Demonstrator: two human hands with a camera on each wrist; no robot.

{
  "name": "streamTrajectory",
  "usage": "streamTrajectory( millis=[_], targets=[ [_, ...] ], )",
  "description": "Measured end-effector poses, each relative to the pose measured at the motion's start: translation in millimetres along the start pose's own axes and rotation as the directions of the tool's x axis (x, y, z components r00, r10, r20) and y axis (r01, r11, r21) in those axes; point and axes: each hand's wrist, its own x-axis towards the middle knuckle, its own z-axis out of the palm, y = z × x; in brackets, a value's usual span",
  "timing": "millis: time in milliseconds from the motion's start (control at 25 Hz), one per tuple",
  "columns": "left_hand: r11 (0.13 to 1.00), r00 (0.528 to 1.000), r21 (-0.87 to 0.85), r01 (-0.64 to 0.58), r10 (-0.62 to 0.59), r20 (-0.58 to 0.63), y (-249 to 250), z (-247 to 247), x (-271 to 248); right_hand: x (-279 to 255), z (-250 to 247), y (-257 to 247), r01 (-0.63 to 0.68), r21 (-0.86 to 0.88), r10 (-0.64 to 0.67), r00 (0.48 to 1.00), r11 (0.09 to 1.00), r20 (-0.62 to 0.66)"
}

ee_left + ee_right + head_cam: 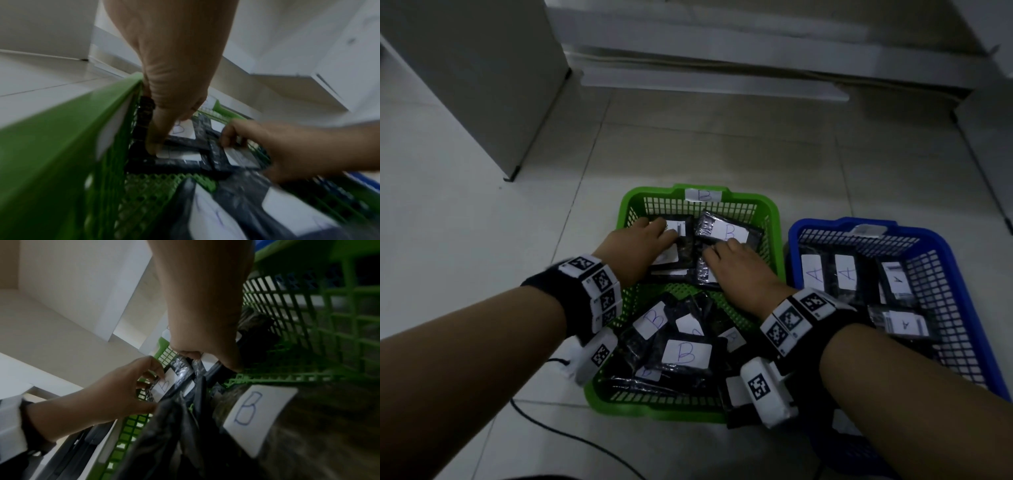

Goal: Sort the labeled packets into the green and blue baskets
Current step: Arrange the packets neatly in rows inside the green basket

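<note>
The green basket (626,205), tagged B, holds several black packets with white B labels (686,353). Both hands reach into its far half. My left hand (664,233) grips a black labelled packet (683,248) at the far left, thumb on its label, as the left wrist view (156,129) shows. My right hand (722,250) curls its fingers over the edge of a B packet (729,231) at the far right, which also shows in the right wrist view (205,356). The blue basket (955,274) on the right holds several A packets (846,274).
The baskets stand side by side on a pale tiled floor. A white cabinet (482,85) stands at the back left and a low white ledge (722,82) runs along the back. A black cable (551,428) lies on the floor near the green basket's front left corner.
</note>
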Motion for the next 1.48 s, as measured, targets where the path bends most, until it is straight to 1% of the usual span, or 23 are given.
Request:
streamTrajectory(
  millis=[200,280,360,440,520,560,640,680,840,880,920,1000,1040,1080,1160,1280,1360,1400,1440,1480],
  targets=[
    [0.997,0.999,-0.067,-0.042,0.043,0.027,-4.7,7.9,6.6,5.9,-1.8,-0.3,-0.009,-0.035,0.009,1.0,0.999,0.011],
    [0.995,0.998,-0.085,-0.048,0.051,0.031,-4.3,9.1,6.7,9.0,-4.7,5.5,0.025,0.0,-0.025,0.999,1.0,0.034],
    [0.993,0.998,-0.105,-0.046,0.049,0.029,-1.3,9.4,5.8,8.1,-9.3,13.4,0.032,0.082,-0.037,0.998,0.996,0.059],
    [0.998,0.999,-0.053,-0.036,0.038,0.034,1.1,8.4,5.6,2.5,-11.6,19.8,0.038,0.096,-0.043,0.998,0.995,0.054],
    [0.999,0.999,0.02,-0.027,0.026,0.025,2.9,6.1,6.0,-5.1,-10.9,21.1,0.022,0.003,-0.022,1.0,1.0,0.014],
    [0.998,0.999,0.054,-0.027,0.026,0.024,4.2,4.7,6.7,-7.8,-9.3,21.1,-0.013,-0.01,0.012,1.0,1.0,-0.012],
    [0.993,0.999,0.114,-0.038,0.033,0.043,7.7,2.6,7.7,-10.8,-5.8,20.1,-0.075,0.05,0.077,0.996,0.996,-0.034],
    [0.989,0.998,0.14,-0.043,0.036,0.052,9.0,2.3,8.3,-11.1,-3.7,19.4,-0.079,0.082,0.082,0.996,0.993,-0.03],
    [0.984,0.996,0.174,-0.032,0.016,0.092,8.9,3.0,9.6,-9.5,-1.5,20.1,-0.014,0.128,0.01,0.999,0.992,0.031],
    [0.986,0.996,0.163,-0.027,0.012,0.091,8.6,2.4,9.5,-10.0,-3.3,21.6,-0.014,0.164,0.01,1.0,0.986,0.026],
    [0.989,0.997,0.145,-0.021,0.01,0.075,7.8,1.8,9.6,-9.9,-6.5,24.3,-0.03,0.222,0.034,0.999,0.975,-0.015],
    [0.992,1.0,0.12,-0.025,0.024,0.008,5.6,2.3,8.7,-7.4,-12.4,29.4,-0.079,0.347,0.137,0.98,0.935,-0.144],
    [0.992,0.999,0.117,-0.041,0.045,-0.029,4.7,3.2,8.6,-3.9,-13.9,32.4,-0.093,0.37,0.167,0.971,0.924,-0.171],
    [0.992,0.997,0.115,-0.059,0.065,-0.045,4.3,4.7,8.4,0.3,-15.0,35.0,-0.103,0.371,0.17,0.973,0.923,-0.153],
    [0.993,0.996,0.089,-0.079,0.081,-0.022,4.7,7.3,8.0,8.7,-15.8,37.4,-0.112,0.32,0.142,0.987,0.941,-0.073],
    [0.994,0.996,0.068,-0.083,0.081,0.021,7.1,9.4,6.4,16.8,-14.6,34.6,-0.121,0.261,0.147,0.986,0.958,-0.081],
    [0.994,0.996,0.072,-0.077,0.072,0.061,8.4,8.9,6.2,20.4,-14.0,32.5,-0.13,0.299,0.152,0.987,0.945,-0.051],
    [0.995,0.994,0.065,-0.074,0.069,0.085,8.7,8.4,5.6,21.2,-14.1,33.1,-0.139,0.334,0.149,0.989,0.932,-0.006],
    [0.997,0.993,0.043,-0.066,0.061,0.101,8.6,7.6,4.3,21.3,-14.2,35.0,-0.149,0.37,0.147,0.989,0.917,0.035],
    [0.998,0.994,0.0,-0.059,0.059,0.094,7.6,6.0,1.5,20.5,-15.4,35.9,-0.16,0.406,0.157,0.987,0.9,0.042]
  ],
)
